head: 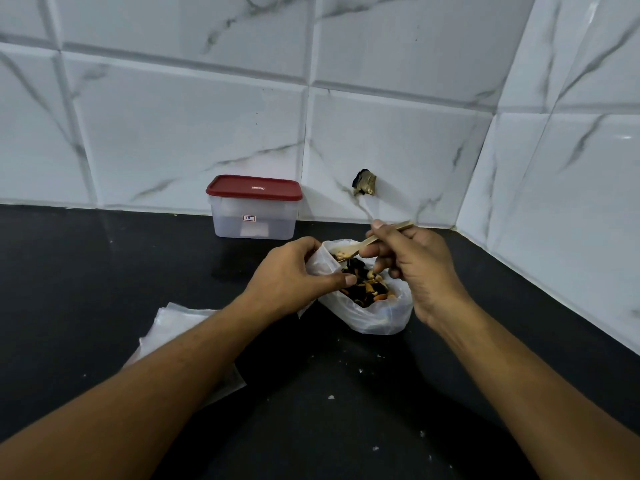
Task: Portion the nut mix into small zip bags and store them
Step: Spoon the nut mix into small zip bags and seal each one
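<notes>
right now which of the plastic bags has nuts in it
The open bag the left hand holds, its mouth showing nut mix; the flat bags under that forearm look empty.

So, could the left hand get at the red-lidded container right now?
Probably yes: only bare counter separates the left hand from the container, though its fingers pinch a bag.

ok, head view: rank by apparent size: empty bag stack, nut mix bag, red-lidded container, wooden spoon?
1. empty bag stack: largest, though nearest and partly under a forearm.
2-3. nut mix bag, red-lidded container: look alike, bag nearer; unranked.
4. wooden spoon: smallest.
</notes>
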`<state>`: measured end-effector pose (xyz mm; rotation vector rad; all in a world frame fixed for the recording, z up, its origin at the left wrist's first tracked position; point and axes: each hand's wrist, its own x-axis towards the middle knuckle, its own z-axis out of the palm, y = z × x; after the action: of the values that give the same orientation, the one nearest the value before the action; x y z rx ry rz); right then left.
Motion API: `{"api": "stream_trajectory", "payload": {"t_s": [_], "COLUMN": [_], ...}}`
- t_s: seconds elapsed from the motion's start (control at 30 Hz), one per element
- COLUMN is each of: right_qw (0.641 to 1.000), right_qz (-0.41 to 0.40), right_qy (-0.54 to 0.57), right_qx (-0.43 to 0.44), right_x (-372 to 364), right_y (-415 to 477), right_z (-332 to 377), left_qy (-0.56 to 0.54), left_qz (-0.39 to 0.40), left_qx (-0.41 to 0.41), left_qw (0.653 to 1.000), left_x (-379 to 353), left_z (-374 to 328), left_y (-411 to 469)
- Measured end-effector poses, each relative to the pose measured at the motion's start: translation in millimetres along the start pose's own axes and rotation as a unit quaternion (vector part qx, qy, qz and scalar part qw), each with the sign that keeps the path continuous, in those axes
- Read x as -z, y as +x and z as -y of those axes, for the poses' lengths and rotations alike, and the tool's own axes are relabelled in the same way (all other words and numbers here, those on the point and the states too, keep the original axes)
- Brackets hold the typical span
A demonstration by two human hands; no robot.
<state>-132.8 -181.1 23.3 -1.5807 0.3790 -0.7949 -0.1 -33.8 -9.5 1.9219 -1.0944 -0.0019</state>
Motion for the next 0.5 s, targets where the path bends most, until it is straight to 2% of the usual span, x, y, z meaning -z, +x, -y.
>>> {"api": "stream_trajectory", "payload": {"t_s": [0.27, 0.5], "right_qw": [0.983, 0.982], "right_qz": [0.139, 0.15], "right_qy": [-0.089, -0.07], "right_qx": [0.076, 0.094], "right_x": [-2.3, 1.1], "right_y": [-4.3, -2.3], "right_z": [2.4, 3.3], "left_qy": [-0.051, -0.075], "left_qz": [0.049, 0.037], "left_qx": [-0.017, -0.005], "left_qw": [0.997, 0.996], "left_x": [4.9, 3.6], "left_z": [2.5, 3.9], "left_y": [1.4, 1.8]}}
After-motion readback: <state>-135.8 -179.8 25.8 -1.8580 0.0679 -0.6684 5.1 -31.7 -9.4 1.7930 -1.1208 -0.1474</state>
